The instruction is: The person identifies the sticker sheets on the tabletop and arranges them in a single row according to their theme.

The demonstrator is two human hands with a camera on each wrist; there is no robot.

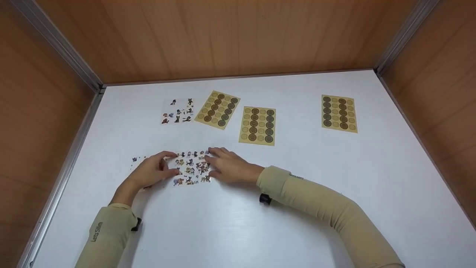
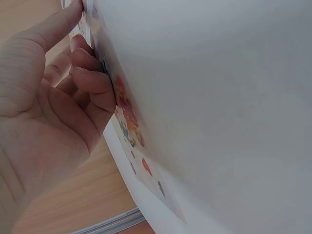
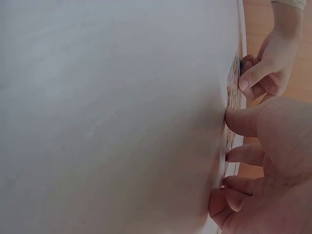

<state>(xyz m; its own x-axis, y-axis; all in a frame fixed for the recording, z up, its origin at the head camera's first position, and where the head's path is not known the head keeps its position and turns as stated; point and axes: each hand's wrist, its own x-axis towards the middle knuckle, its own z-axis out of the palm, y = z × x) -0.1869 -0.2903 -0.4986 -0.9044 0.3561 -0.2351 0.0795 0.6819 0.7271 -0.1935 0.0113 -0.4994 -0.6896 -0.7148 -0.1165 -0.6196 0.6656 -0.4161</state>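
Note:
A sheet of small cartoon stickers [image 1: 190,171] lies flat on the white table between the two hands. My left hand [image 1: 150,169] touches its left edge with the thumb and a fingertip, the other fingers bent beneath the palm. Along the right edge rest the spread fingertips of my right hand [image 1: 230,166]. Under the left hand lies a second cartoon sticker sheet [image 2: 147,167], mostly covered by that hand in the head view. The right wrist view shows the right hand [image 3: 263,165] with its fingertips down at the sheet's edge.
Farther back are another cartoon sticker sheet [image 1: 177,111] and three tan sheets of round stickers: a tilted one [image 1: 217,110], a middle one [image 1: 257,125] and one at the right [image 1: 339,113]. Wooden panels [image 1: 238,37] enclose the white table [image 1: 297,156] at the back and sides.

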